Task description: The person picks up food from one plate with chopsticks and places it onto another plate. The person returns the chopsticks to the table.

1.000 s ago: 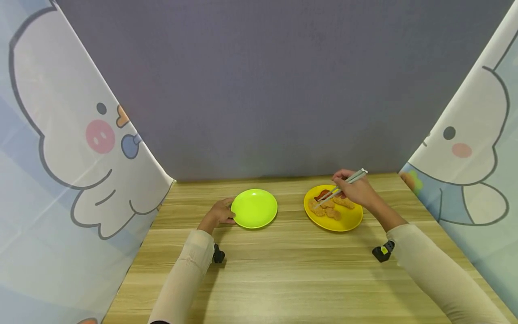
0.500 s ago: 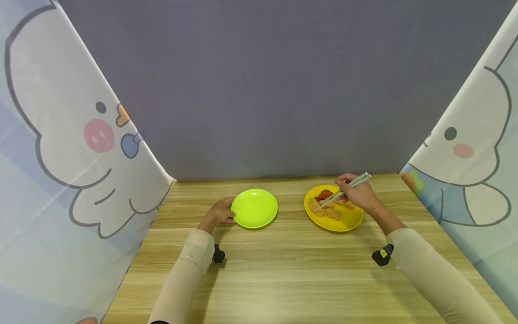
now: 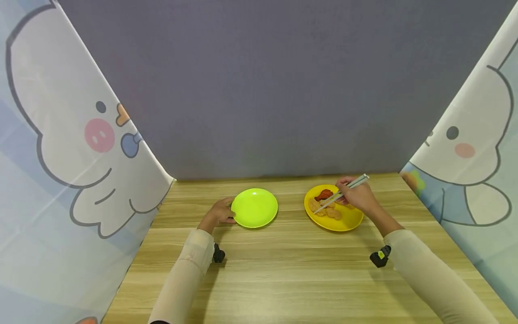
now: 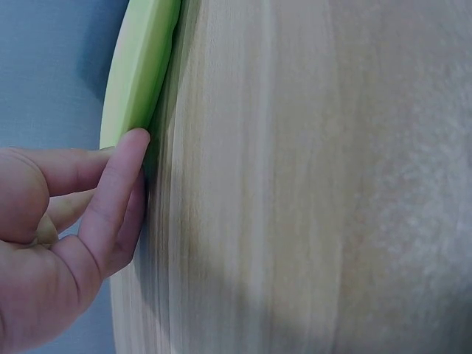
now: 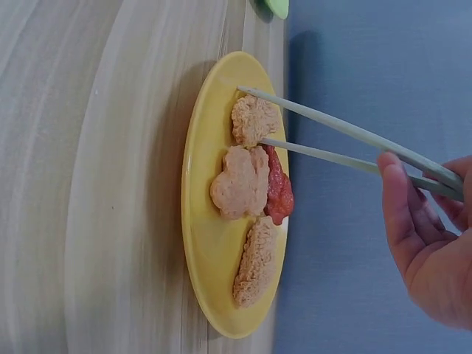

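Two slim chopsticks point(image 5: 346, 144) (crumbed nuggets point(image 5: 254, 119))

Left hand point(image 3: 219, 215) rests with curled fingers; right hand point(image 3: 358, 195) raised, grip pinched.

A light wooden table point(image 3: 283, 274) runs back to a plain grey-purple backdrop point(image 3: 275, 85). On either side hang pale blue cartoon curtains, the left curtain point(image 3: 60, 148) and the right curtain point(image 3: 473, 153), each printed with a white, pink-cheeked character.
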Tool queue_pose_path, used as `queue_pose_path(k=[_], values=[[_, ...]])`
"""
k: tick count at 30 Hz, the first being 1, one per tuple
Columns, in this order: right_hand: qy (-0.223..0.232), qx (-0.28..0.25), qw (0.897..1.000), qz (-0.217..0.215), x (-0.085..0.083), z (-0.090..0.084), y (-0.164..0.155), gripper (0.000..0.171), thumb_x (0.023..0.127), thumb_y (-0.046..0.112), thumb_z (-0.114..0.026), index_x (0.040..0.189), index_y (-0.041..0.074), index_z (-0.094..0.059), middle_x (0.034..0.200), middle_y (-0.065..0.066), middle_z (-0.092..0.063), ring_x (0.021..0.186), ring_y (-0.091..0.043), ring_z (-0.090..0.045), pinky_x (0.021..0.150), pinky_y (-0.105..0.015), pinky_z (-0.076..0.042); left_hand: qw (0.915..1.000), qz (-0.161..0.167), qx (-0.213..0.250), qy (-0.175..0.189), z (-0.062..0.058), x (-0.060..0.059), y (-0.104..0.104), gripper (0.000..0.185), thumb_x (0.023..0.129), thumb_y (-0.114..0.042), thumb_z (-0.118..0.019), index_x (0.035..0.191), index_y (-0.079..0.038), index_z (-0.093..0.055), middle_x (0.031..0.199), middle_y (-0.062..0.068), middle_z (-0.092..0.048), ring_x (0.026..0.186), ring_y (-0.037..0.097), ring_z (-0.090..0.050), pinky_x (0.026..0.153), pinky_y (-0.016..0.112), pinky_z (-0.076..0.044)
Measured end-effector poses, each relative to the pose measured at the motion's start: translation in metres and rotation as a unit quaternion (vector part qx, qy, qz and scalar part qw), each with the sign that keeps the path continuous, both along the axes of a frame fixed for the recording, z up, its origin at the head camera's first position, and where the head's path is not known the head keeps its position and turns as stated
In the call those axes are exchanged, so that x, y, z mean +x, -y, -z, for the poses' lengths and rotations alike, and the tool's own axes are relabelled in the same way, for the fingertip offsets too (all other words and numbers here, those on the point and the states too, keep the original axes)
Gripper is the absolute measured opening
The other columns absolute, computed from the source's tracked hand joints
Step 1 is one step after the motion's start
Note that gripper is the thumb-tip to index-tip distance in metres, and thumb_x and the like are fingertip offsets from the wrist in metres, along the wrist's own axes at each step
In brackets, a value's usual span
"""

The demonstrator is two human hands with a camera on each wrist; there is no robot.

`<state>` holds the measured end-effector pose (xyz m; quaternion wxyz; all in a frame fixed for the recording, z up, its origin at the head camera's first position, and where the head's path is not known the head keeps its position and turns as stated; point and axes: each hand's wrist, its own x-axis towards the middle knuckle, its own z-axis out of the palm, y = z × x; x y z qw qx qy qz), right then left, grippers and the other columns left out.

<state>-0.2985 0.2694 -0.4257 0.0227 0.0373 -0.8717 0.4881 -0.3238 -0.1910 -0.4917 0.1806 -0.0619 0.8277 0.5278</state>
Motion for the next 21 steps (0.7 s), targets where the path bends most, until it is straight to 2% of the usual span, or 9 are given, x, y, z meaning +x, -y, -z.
queue_pose_path(k=[4, 8, 12, 17, 21], values=[[0.012, -0.01, 1.0, 0.026, 0.001, 0.002, 0.0, 0.031, 0.104, 0.023, -0.054, 0.116, -0.003, -0.066, 0.083, -0.016, -0.075, 0.064, -0.016, -0.073, 0.061, -0.038, -0.066, 1.0, -0.001, -0.003, -0.001, 0.0, 0.0, 0.0, 0.074, 0.093, 0.011, -0.061, 0.159, -0.011, -0.035, 0.144, 0.029, -0.053, 0.083, 0.019, -0.071, 0.077, 0.033, -0.067], [0.023, -0.038, 0.998, 0.039, 0.004, 0.003, -0.001, 0.032, 0.104, 0.023, -0.055, 0.114, -0.006, -0.062, 0.076, -0.01, -0.075, 0.062, -0.012, -0.073, 0.058, -0.031, -0.065, 1.0, -0.003, -0.006, -0.003, -0.001, 0.0, -0.001, 0.074, 0.093, 0.011, -0.061, 0.159, -0.011, -0.036, 0.142, 0.029, -0.054, 0.083, 0.018, -0.071, 0.076, 0.032, -0.067], [0.026, -0.053, 0.997, 0.044, 0.005, 0.006, -0.002, 0.033, 0.105, 0.023, -0.055, 0.114, -0.008, -0.06, 0.078, -0.011, -0.074, 0.064, -0.014, -0.075, 0.058, -0.029, -0.065, 0.9999, -0.003, -0.01, -0.005, -0.002, 0.0, -0.002, 0.074, 0.093, 0.01, -0.061, 0.159, -0.011, -0.035, 0.139, 0.029, -0.055, 0.081, 0.017, -0.07, 0.075, 0.031, -0.067], [0.018, -0.052, 0.997, 0.059, 0.006, 0.009, -0.004, 0.039, 0.106, 0.029, -0.054, 0.115, -0.008, -0.06, 0.079, -0.011, -0.071, 0.063, -0.014, -0.075, 0.063, -0.033, -0.066, 1.0, 0.0, 0.002, -0.004, -0.002, 0.002, -0.002, 0.074, 0.091, 0.013, -0.061, 0.158, -0.009, -0.037, 0.127, 0.027, -0.059, 0.076, 0.016, -0.069, 0.075, 0.032, -0.067], [0.019, -0.075, 0.994, 0.073, 0.007, 0.013, -0.006, 0.044, 0.106, 0.031, -0.054, 0.118, -0.011, -0.058, 0.075, -0.007, -0.07, 0.06, -0.011, -0.073, 0.067, -0.038, -0.066, 0.9998, 0.002, 0.019, -0.001, -0.003, 0.003, -0.001, 0.074, 0.091, 0.014, -0.06, 0.157, -0.008, -0.037, 0.122, 0.025, -0.061, 0.075, 0.016, -0.068, 0.077, 0.035, -0.067]])
